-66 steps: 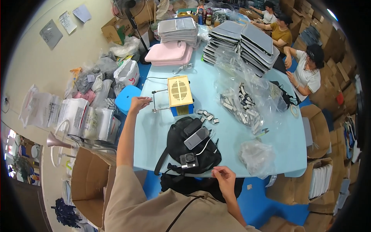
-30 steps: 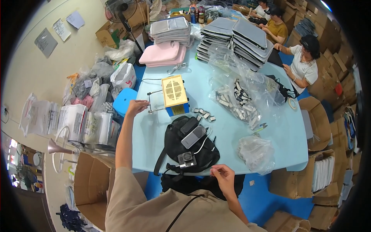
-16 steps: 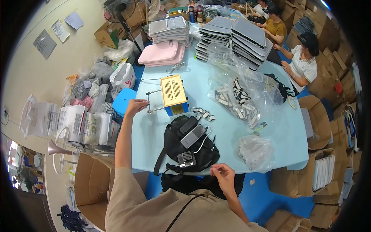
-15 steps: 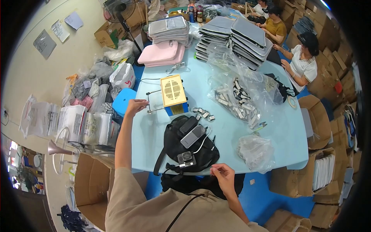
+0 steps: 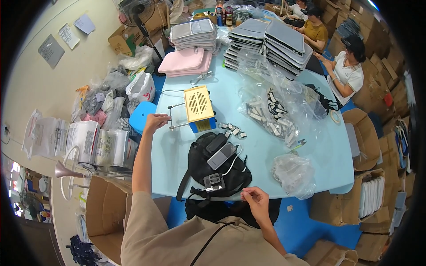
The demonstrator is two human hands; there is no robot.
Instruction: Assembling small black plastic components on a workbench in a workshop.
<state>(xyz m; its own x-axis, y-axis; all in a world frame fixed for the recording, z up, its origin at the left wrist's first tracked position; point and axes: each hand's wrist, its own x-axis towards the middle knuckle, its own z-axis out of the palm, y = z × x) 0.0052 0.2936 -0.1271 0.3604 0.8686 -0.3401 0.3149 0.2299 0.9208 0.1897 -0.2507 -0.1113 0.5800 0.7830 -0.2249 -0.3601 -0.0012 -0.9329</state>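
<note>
My left hand [image 5: 158, 121] reaches over the table's left side, fingertips pinched together by the metal rod frame [image 5: 172, 116]. This frame sticks out from a yellow and blue box with slotted vents [image 5: 198, 108]. Whether the fingertips touch the rod, or hold something thin, I cannot make out. My right hand [image 5: 257, 203] is at the table's near edge, thumb and forefinger pressed together; anything between them is too small to see. Just left of it lies a black bag [image 5: 195, 166] with a grey power bank [image 5: 221, 156], a white cable and a small fan-like device [image 5: 214, 181] on top.
Small grey-and-white pieces [image 5: 233, 131] lie beside the box, more inside a clear plastic bag [image 5: 275, 115]. A crumpled clear bag [image 5: 293, 175] and snips [image 5: 298, 144] are to the right. Grey sleeves [image 5: 288, 42] and pink sleeves [image 5: 185, 62] are stacked behind. Co-workers sit far right.
My hands look unmoved. At the far right, the co-worker in white has raised their hands and shifted slightly.
</note>
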